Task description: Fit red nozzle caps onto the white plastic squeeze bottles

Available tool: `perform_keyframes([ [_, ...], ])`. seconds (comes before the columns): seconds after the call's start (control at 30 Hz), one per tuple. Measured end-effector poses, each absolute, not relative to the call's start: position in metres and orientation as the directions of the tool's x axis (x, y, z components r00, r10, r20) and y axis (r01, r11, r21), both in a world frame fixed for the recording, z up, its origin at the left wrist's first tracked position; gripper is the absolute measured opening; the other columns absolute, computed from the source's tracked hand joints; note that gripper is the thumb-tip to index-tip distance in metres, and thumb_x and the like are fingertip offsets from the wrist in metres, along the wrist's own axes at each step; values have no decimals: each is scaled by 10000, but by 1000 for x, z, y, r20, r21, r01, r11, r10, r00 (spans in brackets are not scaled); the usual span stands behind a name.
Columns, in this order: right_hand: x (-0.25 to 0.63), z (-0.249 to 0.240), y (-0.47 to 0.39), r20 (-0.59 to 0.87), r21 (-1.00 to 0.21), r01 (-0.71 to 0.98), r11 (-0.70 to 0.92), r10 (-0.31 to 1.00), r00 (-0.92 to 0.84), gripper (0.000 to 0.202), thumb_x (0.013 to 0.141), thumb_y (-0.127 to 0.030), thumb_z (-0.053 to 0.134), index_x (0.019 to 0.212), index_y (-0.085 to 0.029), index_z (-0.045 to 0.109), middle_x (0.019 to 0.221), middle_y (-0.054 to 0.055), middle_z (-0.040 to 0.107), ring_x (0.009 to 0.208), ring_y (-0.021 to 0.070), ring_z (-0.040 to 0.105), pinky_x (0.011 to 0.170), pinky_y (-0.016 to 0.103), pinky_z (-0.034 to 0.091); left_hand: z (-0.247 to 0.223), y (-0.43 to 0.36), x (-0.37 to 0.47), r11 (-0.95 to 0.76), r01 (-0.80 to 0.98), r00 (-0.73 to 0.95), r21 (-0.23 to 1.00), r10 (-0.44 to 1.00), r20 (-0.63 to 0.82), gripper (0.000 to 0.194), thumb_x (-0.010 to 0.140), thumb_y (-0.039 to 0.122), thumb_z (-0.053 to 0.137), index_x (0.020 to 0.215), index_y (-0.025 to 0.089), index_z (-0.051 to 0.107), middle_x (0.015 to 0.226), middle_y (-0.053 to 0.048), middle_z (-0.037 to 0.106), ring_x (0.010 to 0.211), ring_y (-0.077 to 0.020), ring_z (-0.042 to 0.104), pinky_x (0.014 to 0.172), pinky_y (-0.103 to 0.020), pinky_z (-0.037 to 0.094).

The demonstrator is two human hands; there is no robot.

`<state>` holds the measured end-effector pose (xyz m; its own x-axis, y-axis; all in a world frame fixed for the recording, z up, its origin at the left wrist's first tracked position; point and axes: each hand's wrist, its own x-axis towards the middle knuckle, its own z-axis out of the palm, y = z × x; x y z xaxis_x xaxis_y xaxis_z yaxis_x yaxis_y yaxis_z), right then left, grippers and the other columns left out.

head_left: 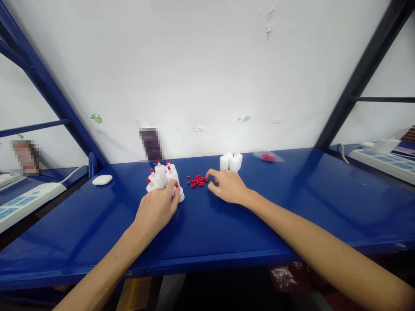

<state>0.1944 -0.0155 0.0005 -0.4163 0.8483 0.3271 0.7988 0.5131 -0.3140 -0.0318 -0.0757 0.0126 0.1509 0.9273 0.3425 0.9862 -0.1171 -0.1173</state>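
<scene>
My left hand is closed round the upper part of a small white bottle, whose red cap shows between thumb and finger. Several more white bottles with red-tipped nozzles stand close together just behind this hand, which hides some of them. My right hand hovers by the right edge of a loose pile of small red caps. Its thumb and index finger are apart, with nothing visible between them. Beyond it stand several white bottles with no red tips showing, partly hidden by the hand.
Everything rests on a blue shelf against a white wall. At the back right lies a clear bag of red caps. A white oval case is on the left. Blue and dark posts rise at both sides, with power strips beyond.
</scene>
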Motion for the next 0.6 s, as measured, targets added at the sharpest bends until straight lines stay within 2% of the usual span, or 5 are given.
perform_keyframes([
  [0.1,195,-3,-12,243,-126,841,526,838,-488,349,915,-269,456,1243,-250,574,977,67,720,821,217,648,613,284,348,10,-80,-30,-102,988,140,-115,906,399,316,964,349,366,1164,207,565,678,-63,678,575,-260,647,496,-258,260],
  [0.2,194,-6,-8,215,-36,865,501,849,-483,352,969,-313,399,1287,-254,538,1054,83,715,868,236,669,636,295,379,9,-89,-22,-215,976,203,-31,848,489,322,953,364,410,1181,207,575,616,-23,639,535,-212,614,501,-252,271],
  [0.33,191,-5,-4,199,-8,886,464,869,-453,326,989,-372,375,1211,-278,594,1029,72,725,892,250,681,635,297,383,21,-92,-4,-540,799,372,266,790,486,279,969,308,378,965,186,629,496,49,479,430,-107,444,507,-235,289],
  [0.43,190,-4,-4,167,-14,898,440,887,-431,329,990,-397,360,1114,-264,635,958,73,729,855,249,684,623,296,376,32,-82,12,-618,588,389,522,782,487,291,977,299,370,882,173,615,505,66,416,444,-84,344,506,-224,290],
  [0.6,193,-2,-6,175,-51,879,475,870,-460,340,945,-440,436,1193,-270,596,939,68,729,835,252,676,591,286,359,21,-63,38,-670,386,514,634,727,455,297,957,272,393,784,153,604,589,42,470,538,-89,380,560,-236,311],
])
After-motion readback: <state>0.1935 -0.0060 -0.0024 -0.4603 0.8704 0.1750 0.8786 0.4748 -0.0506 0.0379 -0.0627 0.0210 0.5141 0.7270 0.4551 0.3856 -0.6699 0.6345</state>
